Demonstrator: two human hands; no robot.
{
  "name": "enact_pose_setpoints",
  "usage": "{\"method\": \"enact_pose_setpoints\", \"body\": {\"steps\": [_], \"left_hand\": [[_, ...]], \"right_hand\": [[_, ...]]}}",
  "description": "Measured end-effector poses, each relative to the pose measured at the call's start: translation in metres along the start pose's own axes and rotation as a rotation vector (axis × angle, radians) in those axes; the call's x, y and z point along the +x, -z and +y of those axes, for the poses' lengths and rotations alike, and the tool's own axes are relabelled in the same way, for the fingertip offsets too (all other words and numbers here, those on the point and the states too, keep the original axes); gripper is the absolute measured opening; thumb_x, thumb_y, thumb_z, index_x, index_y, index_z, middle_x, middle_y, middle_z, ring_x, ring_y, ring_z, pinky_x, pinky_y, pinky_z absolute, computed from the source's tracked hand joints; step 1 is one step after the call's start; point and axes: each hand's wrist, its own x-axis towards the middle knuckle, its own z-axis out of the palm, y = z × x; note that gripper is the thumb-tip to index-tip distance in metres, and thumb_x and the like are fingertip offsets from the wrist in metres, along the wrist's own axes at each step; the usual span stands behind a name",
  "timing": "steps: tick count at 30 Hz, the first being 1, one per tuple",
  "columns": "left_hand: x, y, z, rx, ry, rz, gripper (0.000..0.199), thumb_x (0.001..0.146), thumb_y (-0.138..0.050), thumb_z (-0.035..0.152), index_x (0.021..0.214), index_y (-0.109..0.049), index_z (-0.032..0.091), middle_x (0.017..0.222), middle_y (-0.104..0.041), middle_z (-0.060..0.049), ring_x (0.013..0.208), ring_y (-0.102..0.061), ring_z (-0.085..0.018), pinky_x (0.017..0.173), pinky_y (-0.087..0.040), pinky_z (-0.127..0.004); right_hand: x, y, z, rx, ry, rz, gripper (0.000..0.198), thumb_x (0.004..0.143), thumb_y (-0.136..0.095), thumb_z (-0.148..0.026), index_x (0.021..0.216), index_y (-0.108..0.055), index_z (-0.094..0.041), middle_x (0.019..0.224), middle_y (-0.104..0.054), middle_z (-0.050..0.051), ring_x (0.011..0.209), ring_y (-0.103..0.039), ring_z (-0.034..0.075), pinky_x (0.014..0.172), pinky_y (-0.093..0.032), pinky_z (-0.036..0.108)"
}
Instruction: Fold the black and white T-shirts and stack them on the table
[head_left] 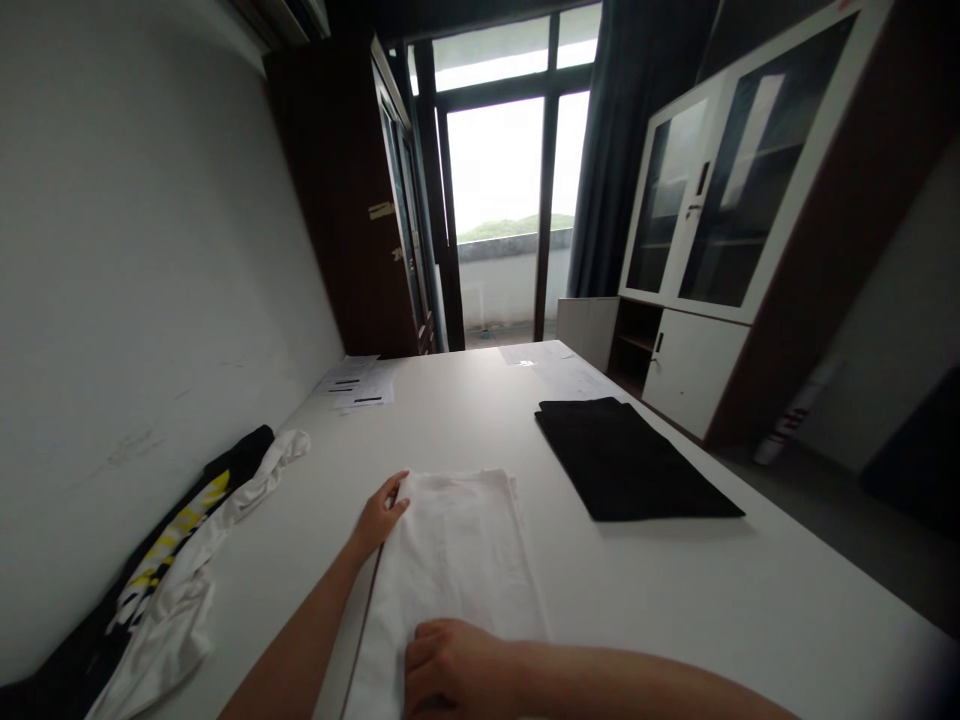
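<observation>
A folded white cloth (pixel 457 540) lies lengthwise on the white table in front of me, its near end running out of the bottom of the view. At its far left corner my left hand (pixel 381 518) holds the edge between thumb and fingers. My right hand (pixel 454 665) is on the nearer part of the cloth, its fingers curled down against the fabric. The fingertips of that hand are hidden, so how much fabric they grip does not show. To the right, apart from both hands, lies a flat folded black cloth (pixel 634 460).
Crumpled white fabric (pixel 176 600) and a black piece with yellow patterning (pixel 180 520) lie along the left wall. Paper sheets (pixel 364 385) rest at the table's far left, more papers (pixel 559 372) at the far right. Cabinets (pixel 697 365) stand beyond the table's right edge.
</observation>
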Motion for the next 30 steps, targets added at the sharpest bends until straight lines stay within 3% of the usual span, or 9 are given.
{"method": "enact_pose_setpoints", "body": {"steps": [5,9,13,16,21,26,30], "left_hand": [[0.005,0.001,-0.01,0.016,0.091,0.007,0.06,0.088,-0.063,0.035,0.145,-0.054,0.019,0.131,-0.067,-0.011,0.115,-0.065,-0.024,0.101,-0.051,-0.039],[0.009,0.0,-0.015,-0.032,0.071,0.017,0.061,0.084,-0.066,0.034,0.142,-0.056,0.018,0.14,-0.062,-0.012,0.124,-0.062,-0.025,0.108,-0.047,-0.04],[0.007,0.001,-0.009,-0.118,0.054,0.079,0.055,0.084,-0.066,0.035,0.136,-0.06,0.018,0.129,-0.069,-0.011,0.115,-0.067,-0.024,0.104,-0.051,-0.04],[0.004,0.001,-0.001,-0.128,0.017,0.041,0.052,0.085,-0.065,0.032,0.136,-0.061,0.021,0.124,-0.071,-0.009,0.114,-0.068,-0.024,0.105,-0.05,-0.041],[0.002,-0.004,-0.003,-0.244,0.016,-0.011,0.064,0.083,-0.066,0.028,0.146,-0.053,0.022,0.139,-0.063,-0.012,0.129,-0.06,-0.025,0.114,-0.043,-0.042],[0.006,-0.006,-0.016,-0.309,0.14,0.047,0.074,0.082,-0.068,0.031,0.151,-0.044,0.018,0.136,-0.064,-0.015,0.124,-0.065,-0.026,0.111,-0.047,-0.045],[0.007,-0.006,-0.015,-0.276,0.124,-0.004,0.081,0.083,-0.066,0.03,0.157,-0.035,0.019,0.142,-0.061,-0.014,0.129,-0.061,-0.025,0.113,-0.045,-0.044]], "right_hand": [[0.001,0.0,-0.001,0.001,-0.021,0.008,0.019,0.095,-0.066,-0.034,0.085,-0.069,-0.019,0.074,-0.062,-0.001,0.072,-0.057,0.014,0.08,-0.046,0.025],[0.002,0.001,-0.002,0.012,-0.025,0.016,0.016,0.094,-0.066,-0.031,0.085,-0.069,-0.019,0.074,-0.062,-0.001,0.072,-0.057,0.014,0.08,-0.046,0.025],[0.002,0.0,-0.001,0.015,-0.033,0.012,0.014,0.093,-0.067,-0.03,0.085,-0.068,-0.018,0.074,-0.062,-0.001,0.073,-0.058,0.014,0.082,-0.046,0.025],[0.002,-0.001,-0.001,0.025,-0.038,0.019,0.013,0.092,-0.068,-0.03,0.085,-0.068,-0.019,0.073,-0.062,-0.001,0.072,-0.057,0.014,0.081,-0.046,0.025],[0.001,-0.003,-0.001,0.009,-0.037,0.021,0.016,0.093,-0.067,-0.031,0.082,-0.067,-0.019,0.073,-0.062,-0.001,0.072,-0.058,0.014,0.082,-0.046,0.026],[0.001,-0.003,-0.001,-0.004,-0.046,0.003,0.019,0.094,-0.065,-0.033,0.08,-0.063,-0.02,0.073,-0.063,0.0,0.074,-0.059,0.014,0.082,-0.047,0.026],[0.002,-0.001,-0.002,-0.009,-0.065,-0.012,0.018,0.093,-0.065,-0.032,0.079,-0.063,-0.02,0.074,-0.064,0.0,0.076,-0.06,0.015,0.085,-0.048,0.027]]}}
